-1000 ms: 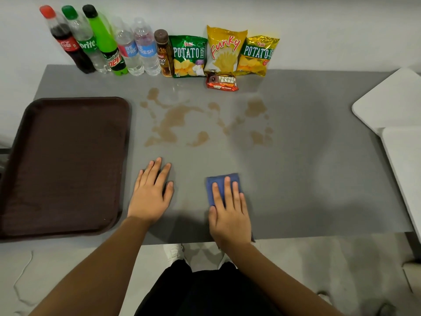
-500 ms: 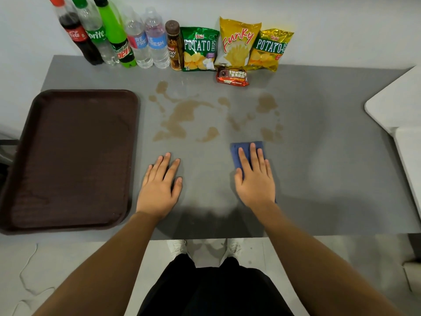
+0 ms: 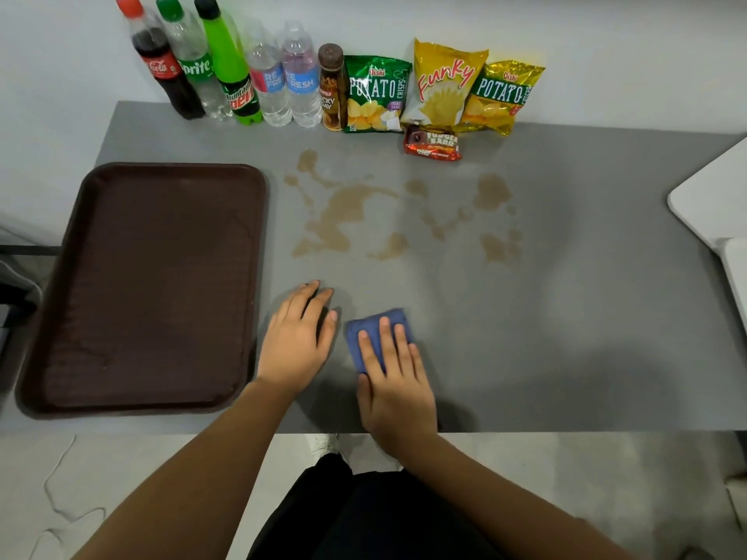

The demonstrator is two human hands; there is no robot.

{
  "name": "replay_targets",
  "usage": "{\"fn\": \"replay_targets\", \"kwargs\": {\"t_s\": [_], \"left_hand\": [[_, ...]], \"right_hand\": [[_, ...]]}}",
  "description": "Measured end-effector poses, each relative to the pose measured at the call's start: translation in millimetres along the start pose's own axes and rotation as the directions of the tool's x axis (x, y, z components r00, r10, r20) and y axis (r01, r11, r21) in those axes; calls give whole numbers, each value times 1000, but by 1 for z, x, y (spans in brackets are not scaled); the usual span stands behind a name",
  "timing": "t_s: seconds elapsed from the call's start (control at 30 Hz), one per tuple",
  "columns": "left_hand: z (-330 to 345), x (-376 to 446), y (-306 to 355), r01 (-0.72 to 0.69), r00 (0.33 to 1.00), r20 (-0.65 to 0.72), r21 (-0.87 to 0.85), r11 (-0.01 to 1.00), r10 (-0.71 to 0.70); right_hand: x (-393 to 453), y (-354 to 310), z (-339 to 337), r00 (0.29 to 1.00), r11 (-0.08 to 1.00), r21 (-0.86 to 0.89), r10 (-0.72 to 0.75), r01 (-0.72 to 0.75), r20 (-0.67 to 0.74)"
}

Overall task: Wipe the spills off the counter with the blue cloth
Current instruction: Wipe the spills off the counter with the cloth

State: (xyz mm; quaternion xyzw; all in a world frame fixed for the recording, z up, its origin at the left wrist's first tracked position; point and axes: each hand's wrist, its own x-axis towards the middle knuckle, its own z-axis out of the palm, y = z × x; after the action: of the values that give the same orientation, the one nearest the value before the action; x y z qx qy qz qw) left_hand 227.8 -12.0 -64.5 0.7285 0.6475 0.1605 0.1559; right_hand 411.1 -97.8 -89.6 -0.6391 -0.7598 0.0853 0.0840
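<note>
Brown spills [image 3: 343,212] spread over the middle of the grey counter [image 3: 566,317], with smaller patches [image 3: 495,220] to the right. The folded blue cloth [image 3: 370,331] lies flat on the counter near the front edge, below the spills and apart from them. My right hand [image 3: 394,381] presses flat on the cloth, fingers spread over it, covering its near half. My left hand [image 3: 297,341] rests flat on the bare counter just left of the cloth, holding nothing.
A dark brown tray [image 3: 149,284] lies at the left. Along the back wall stand several bottles [image 3: 226,70], three chip bags [image 3: 440,90] and a small snack bar pack [image 3: 432,145]. White furniture [image 3: 715,204] juts in at the right.
My right hand slid the cloth forward toward the spills' right side, then pulled it back and to the left, close to my left hand. The left hand stayed flat on the counter.
</note>
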Motion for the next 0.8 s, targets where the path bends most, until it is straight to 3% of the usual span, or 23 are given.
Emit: {"fn": "replay_targets", "kwargs": {"t_s": [0.2,0.37,0.57,0.8], "left_hand": [[-16,8,-8,74,997,-15,-59,995,-75],[-22,10,-6,46,999,-25,-74,996,-48],[-22,13,1,5,1000,-4,-85,996,-5],[-3,17,41,27,999,28,-9,1000,-26]], "right_hand": [[56,-44,8,995,998,59,19,-25,96],[87,-52,4,979,991,88,80,-98,187],[84,-12,-20,984,994,102,-52,34,173],[94,51,-44,981,999,6,47,-49,187]]}}
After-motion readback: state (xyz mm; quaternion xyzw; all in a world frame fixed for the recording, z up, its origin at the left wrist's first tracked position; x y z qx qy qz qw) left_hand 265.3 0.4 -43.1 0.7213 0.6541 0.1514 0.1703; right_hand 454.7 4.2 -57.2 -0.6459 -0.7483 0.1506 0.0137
